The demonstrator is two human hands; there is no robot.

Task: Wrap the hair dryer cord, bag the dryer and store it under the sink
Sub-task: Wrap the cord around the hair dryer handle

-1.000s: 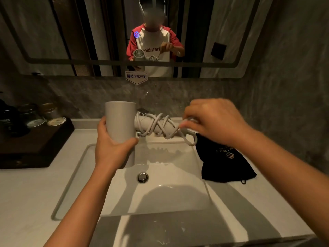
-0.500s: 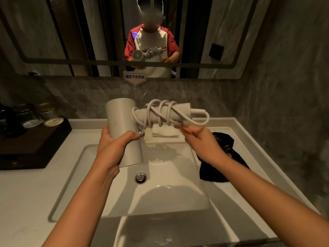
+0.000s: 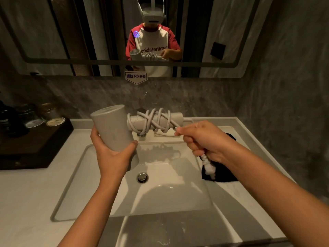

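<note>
A pale grey hair dryer (image 3: 111, 127) hangs over the sink, its barrel gripped from below by my left hand (image 3: 111, 157). Its handle points right, and the white cord (image 3: 156, 120) is looped around the handle several times in crossing turns. My right hand (image 3: 201, 139) is closed on the cord's free end just right of the handle, and the white plug (image 3: 209, 169) dangles below that fist. A black cloth bag (image 3: 224, 173) lies flat on the counter to the right of the basin, partly hidden by my right forearm.
The white sink basin (image 3: 74, 184) with a chrome drain (image 3: 142, 177) lies below my hands. A dark wooden tray (image 3: 35, 139) with lidded jars stands on the counter at the left. A mirror (image 3: 53, 32) and a grey stone wall rise behind; another wall closes the right side.
My right hand has pulled the cord's end down and to the right, drawing the loose loop snug at the handle's tip. The plug now hangs below the fist. The dryer stays held in place.
</note>
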